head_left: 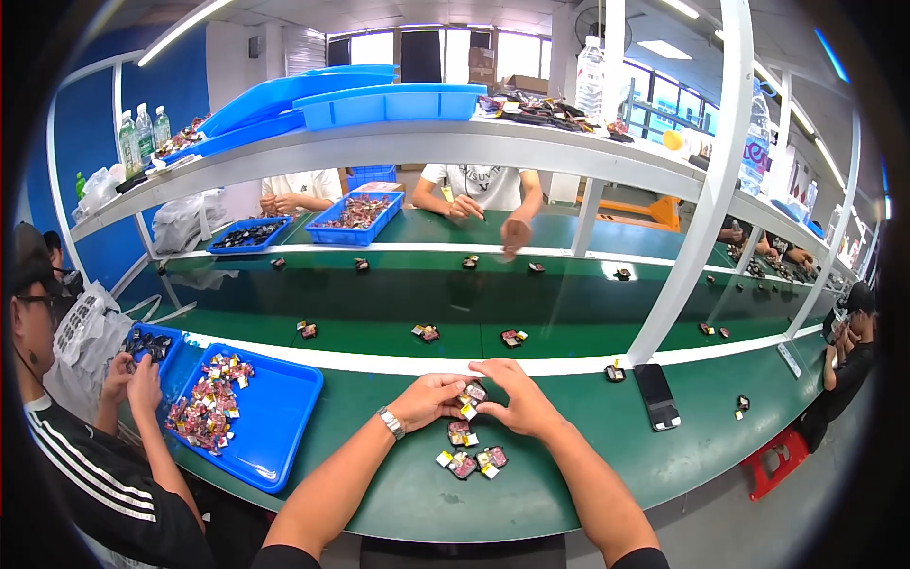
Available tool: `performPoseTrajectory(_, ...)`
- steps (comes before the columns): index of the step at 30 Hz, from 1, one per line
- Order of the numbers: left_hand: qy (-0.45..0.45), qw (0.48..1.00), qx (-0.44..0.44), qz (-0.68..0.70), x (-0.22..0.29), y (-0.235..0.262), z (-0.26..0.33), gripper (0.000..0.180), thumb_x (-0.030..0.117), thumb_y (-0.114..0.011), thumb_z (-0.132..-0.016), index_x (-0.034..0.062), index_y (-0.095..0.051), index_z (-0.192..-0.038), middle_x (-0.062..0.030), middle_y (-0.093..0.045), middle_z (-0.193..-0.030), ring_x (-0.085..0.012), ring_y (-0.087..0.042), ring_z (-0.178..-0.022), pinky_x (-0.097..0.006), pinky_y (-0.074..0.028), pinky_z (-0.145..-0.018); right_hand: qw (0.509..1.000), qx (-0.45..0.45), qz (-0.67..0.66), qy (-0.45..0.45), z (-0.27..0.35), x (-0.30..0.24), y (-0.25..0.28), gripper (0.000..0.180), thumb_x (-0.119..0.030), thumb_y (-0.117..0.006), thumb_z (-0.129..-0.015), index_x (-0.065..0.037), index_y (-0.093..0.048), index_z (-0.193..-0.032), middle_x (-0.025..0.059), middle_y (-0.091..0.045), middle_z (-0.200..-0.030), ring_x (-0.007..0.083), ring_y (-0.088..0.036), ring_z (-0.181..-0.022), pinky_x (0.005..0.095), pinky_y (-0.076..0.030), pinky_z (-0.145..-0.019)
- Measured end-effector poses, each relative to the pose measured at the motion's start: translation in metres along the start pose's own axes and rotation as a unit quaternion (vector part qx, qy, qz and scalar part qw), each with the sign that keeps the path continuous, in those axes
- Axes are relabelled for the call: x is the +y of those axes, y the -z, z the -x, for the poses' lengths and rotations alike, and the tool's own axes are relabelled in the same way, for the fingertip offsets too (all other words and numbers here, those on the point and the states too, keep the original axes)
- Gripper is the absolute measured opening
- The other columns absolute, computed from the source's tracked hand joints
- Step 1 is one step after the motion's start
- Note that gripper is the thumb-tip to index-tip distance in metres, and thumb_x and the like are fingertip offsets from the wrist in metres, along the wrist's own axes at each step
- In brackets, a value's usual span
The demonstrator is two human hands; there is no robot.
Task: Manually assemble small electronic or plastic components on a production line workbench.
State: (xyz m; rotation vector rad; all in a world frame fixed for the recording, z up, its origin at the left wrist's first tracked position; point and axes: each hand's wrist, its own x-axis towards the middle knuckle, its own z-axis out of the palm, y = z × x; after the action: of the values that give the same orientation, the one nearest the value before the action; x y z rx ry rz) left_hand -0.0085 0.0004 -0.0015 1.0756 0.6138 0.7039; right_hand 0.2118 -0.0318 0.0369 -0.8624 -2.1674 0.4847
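Note:
My left hand (427, 402) and my right hand (523, 404) meet over the green work surface. Between them is a small dark piece (471, 394) with a pinkish-red face and a yellow-and-white tag. The left fingers pinch it from one side; the right thumb presses its other side, the right index finger arched above. What the fingers cover is hidden. Just below my hands lie several similar tagged pieces: one piece (461, 434) nearest my hands, another piece (462, 465) at lower left and a third piece (491, 461) beside it.
A blue tray (296, 417) of tagged pieces stands at left, beside a person handling dark parts. A black phone-like slab (656, 396) lies at right near a white post (697, 209). Beyond a white rail, spaced pieces lie on a green belt (379, 299). Blue trays fill the shelf above.

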Motion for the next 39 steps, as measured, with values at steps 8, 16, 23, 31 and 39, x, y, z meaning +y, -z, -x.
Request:
performPoseTrajectory(8,-0.049,0.996,0.046,0.057,0.001,-0.019,0.001,0.039,0.008,-0.047,-0.099,0.0027,-0.043,-0.138,-0.0116,-0.057,-0.122,-0.0199,-0.061,-0.110,-0.036,-0.054,-0.097,0.971,0.167,0.164,0.056,-0.002,0.002,-0.020,0.020,-0.009,-0.072,-0.075,-0.009,-0.070,-0.096,0.0058,-0.061,-0.109,0.0259,-0.060,-0.098,0.0364,-0.052,-0.078)
performPoseTrajectory(16,-0.072,0.993,0.080,0.053,-0.007,-0.016,-0.004,0.033,0.004,-0.050,-0.097,0.0015,-0.047,-0.130,-0.0132,-0.058,-0.120,-0.0229,-0.060,-0.112,-0.040,-0.051,-0.100,0.965,0.116,0.218,0.093,-0.005,0.012,-0.024,0.020,-0.005,-0.073,-0.072,-0.006,-0.064,-0.089,0.0084,-0.060,-0.111,0.0282,-0.058,-0.103,0.0386,-0.050,-0.085)
performPoseTrajectory(23,-0.056,0.995,0.076,0.033,-0.007,-0.018,-0.004,0.030,0.005,-0.047,-0.099,0.0017,-0.047,-0.129,-0.0125,-0.059,-0.118,-0.0199,-0.061,-0.109,-0.035,-0.054,-0.096,0.988,0.079,0.122,0.055,-0.002,0.011,-0.016,0.018,-0.004,-0.073,-0.073,-0.006,-0.062,-0.087,0.0098,-0.056,-0.119,0.0311,-0.052,-0.115,0.0400,-0.045,-0.096)
performPoseTrajectory(31,-0.053,0.997,0.059,0.002,-0.006,-0.019,-0.004,0.031,0.008,-0.050,-0.098,0.0028,-0.047,-0.129,-0.0120,-0.059,-0.116,-0.0209,-0.062,-0.109,-0.036,-0.054,-0.096,0.995,0.022,0.094,0.030,0.001,0.020,-0.015,0.014,-0.008,-0.072,-0.077,-0.007,-0.066,-0.090,0.0095,-0.056,-0.122,0.0302,-0.049,-0.119,0.0397,-0.043,-0.100)
performPoseTrajectory(39,-0.060,0.998,0.015,0.016,-0.004,-0.016,-0.002,0.039,-0.001,-0.053,-0.093,0.0028,-0.045,-0.132,-0.0123,-0.057,-0.124,-0.0206,-0.059,-0.113,-0.038,-0.051,-0.100,0.997,0.056,0.037,-0.029,0.002,0.015,-0.020,0.007,-0.011,-0.067,-0.082,-0.006,-0.068,-0.086,0.0087,-0.058,-0.121,0.0285,-0.050,-0.118,0.0379,-0.043,-0.099)
